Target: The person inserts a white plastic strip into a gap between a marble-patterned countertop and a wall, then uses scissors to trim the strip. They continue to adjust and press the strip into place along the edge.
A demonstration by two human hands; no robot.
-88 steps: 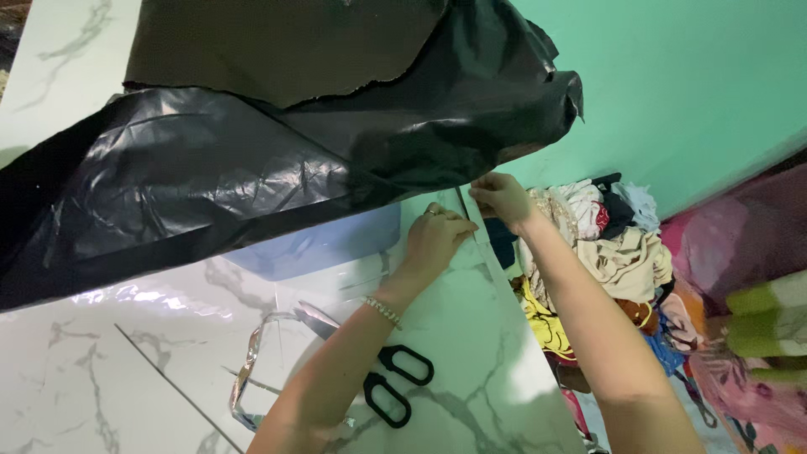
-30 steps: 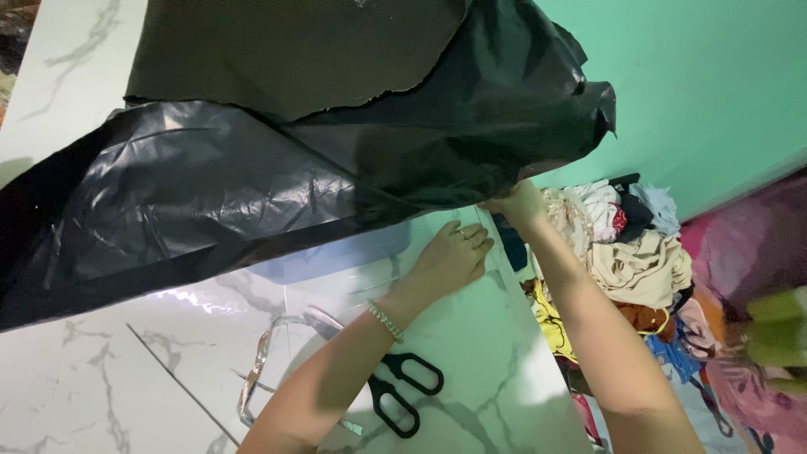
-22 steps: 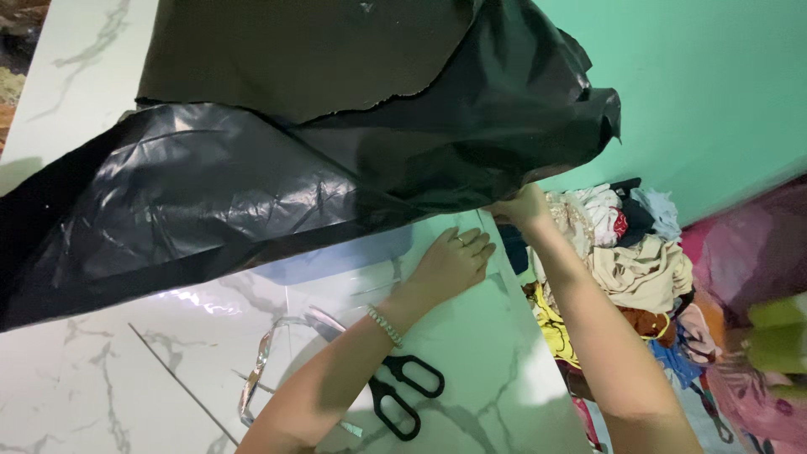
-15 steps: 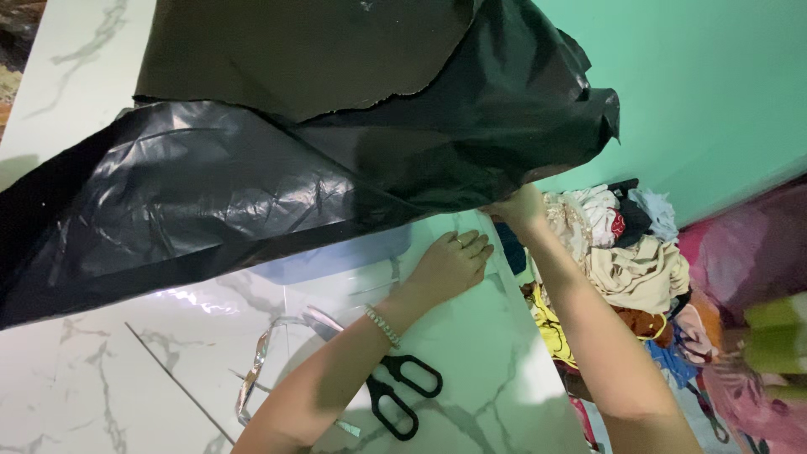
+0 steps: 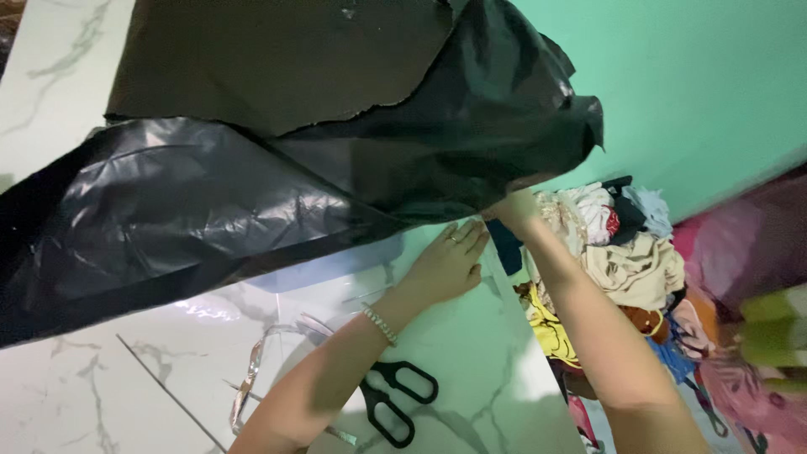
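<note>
Both your hands sit at the black plastic sheet (image 5: 277, 202)'s right edge: right hand (image 5: 517, 210) pinching its lifted corner, left hand (image 5: 450, 265) flat and open just beneath, holding nothing.

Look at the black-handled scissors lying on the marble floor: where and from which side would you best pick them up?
Grip the scissors by the two black finger loops, coming from above. They lie flat and shut on the tiled floor, loops exposed on the side away from the left forearm, whose left hand is pressed flat further up. The blades seem tucked under that arm.
</note>
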